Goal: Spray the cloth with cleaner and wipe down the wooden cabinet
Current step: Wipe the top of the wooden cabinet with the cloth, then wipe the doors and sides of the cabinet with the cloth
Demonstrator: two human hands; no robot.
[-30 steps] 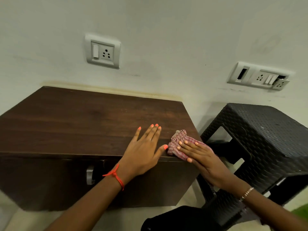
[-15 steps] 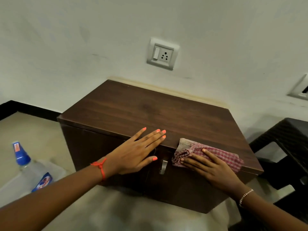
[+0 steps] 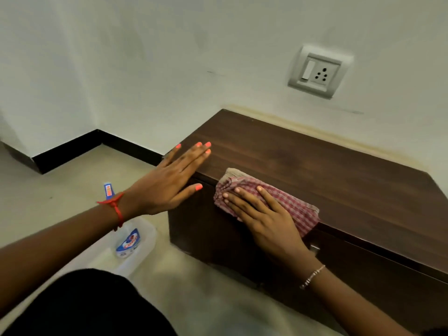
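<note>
The dark wooden cabinet (image 3: 315,170) stands against the wall on the right. A red-and-white checked cloth (image 3: 293,204) lies over the cabinet's front top edge near its left end. My right hand (image 3: 264,219) presses flat on the cloth, fingers spread. My left hand (image 3: 169,183) rests flat and open on the cabinet's left front corner, just left of the cloth. The cleaner bottle (image 3: 128,241), clear with a blue label and blue cap, lies on the floor below my left wrist, partly hidden by it.
A wall socket (image 3: 317,72) sits above the cabinet. Black skirting (image 3: 72,149) runs along the wall at the room corner on the left. Beige floor (image 3: 60,202) spreads left of the cabinet. My dark-clothed knee (image 3: 92,306) is at the bottom.
My right hand has slid the cloth leftward along the cabinet's front edge, from its right end to near its left end. My left hand moved left ahead of it. The view swung left.
</note>
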